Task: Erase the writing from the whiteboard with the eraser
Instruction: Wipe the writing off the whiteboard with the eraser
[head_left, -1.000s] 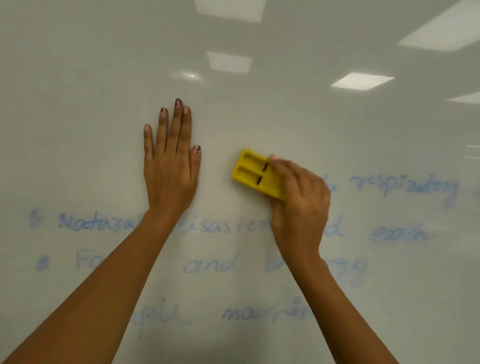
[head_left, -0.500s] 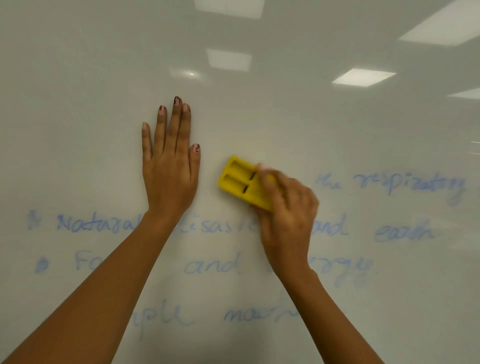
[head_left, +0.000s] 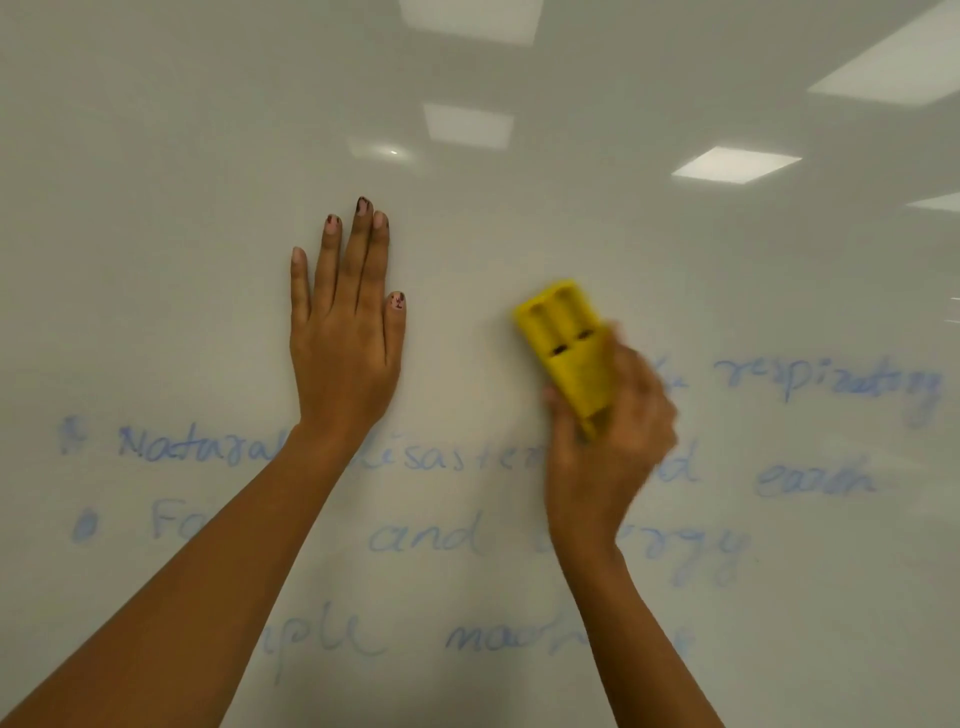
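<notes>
- One whiteboard (head_left: 156, 156), filling the view.
- One yellow eraser (head_left: 566, 343), right of centre.
- Two bare hands: the left hand (head_left: 343, 353) flat on the board, the right hand (head_left: 608, 447) wrapped around the eraser.
- Four lines of blue writing (head_left: 426, 535) across the lower board.
- Two blue bullet marks (head_left: 83, 527) at the far left.
- Five rectangular ceiling light reflections (head_left: 735, 164) near the top.
</notes>
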